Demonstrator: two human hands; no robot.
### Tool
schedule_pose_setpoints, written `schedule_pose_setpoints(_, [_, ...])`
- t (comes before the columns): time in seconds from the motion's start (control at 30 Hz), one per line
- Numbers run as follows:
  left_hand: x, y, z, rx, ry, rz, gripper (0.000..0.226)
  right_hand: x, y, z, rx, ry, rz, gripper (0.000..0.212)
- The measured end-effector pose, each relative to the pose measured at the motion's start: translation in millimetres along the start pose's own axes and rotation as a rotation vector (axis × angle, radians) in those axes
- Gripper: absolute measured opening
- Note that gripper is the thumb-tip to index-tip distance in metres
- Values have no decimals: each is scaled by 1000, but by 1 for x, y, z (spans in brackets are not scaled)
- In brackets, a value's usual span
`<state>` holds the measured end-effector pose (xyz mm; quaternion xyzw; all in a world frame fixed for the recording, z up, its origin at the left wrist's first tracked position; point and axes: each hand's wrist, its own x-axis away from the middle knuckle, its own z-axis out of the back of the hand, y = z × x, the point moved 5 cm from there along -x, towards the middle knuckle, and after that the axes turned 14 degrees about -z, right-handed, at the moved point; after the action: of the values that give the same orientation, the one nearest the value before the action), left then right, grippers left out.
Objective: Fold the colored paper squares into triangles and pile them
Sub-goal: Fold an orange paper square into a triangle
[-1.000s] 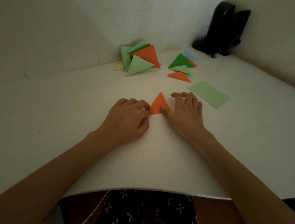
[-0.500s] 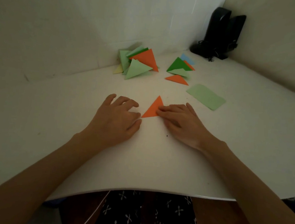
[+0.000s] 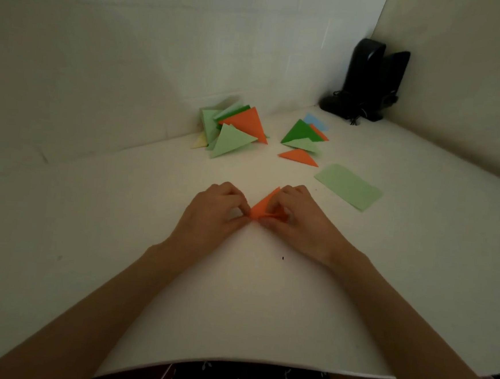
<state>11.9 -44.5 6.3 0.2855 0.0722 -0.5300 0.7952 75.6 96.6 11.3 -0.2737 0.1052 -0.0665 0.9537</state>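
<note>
Both hands [image 3: 215, 209] [image 3: 297, 215] now pinching orange triangle [image 3: 260, 208], lifting flap off near-centre table [image 3: 119, 239]. Far piles [image 3: 232, 131] [image 3: 302, 139] hold finished triangles; light green sheet [image 3: 347, 186] right, unfolded.

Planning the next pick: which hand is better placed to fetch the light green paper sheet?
Right, likely. The light green paper sheet lies on the right hand's side; the left hand would have to cross the orange folded paper that both hands pinch.
</note>
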Motion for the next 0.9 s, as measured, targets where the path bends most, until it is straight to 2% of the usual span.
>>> schedule_pose_setpoints(0.1, [2,-2,1,6,-11,-43,16,2,2,4,-54,-57,-16,42])
schedule_pose_setpoints(0.13, [3,-2,2,5,-28,-57,22,1,4,8,-56,-53,-29,43])
schedule_pose_setpoints(0.23, [5,2,4,-89,-60,-185,43,0,13,10,21,-58,-11,17])
schedule_pose_setpoints(0.33, [5,4,5,-87,-88,-288,52,2,19,4,-23,-226,-79,51])
schedule_pose_setpoints(0.37, [5,2,5,-71,-94,-302,54,2,19,3,-34,-245,-91,55])
schedule_pose_setpoints(0.43, [5,1,7,-53,-103,-327,56,0,20,4,-43,-183,-76,52])
schedule_pose_setpoints(0.57, [5,5,9,-99,-111,-375,49,-5,16,11,-19,39,-17,26])
schedule_pose_setpoints(0.63, [5,7,7,-152,-116,-409,44,-7,13,15,-60,100,-46,18])
schedule_pose_setpoints(0.77, [5,10,4,-178,-140,-440,43,-15,14,9,-118,108,-205,15])
schedule_pose_setpoints(0.9, [3,10,1,-112,-130,-438,39,-23,16,5,-60,134,-240,22])
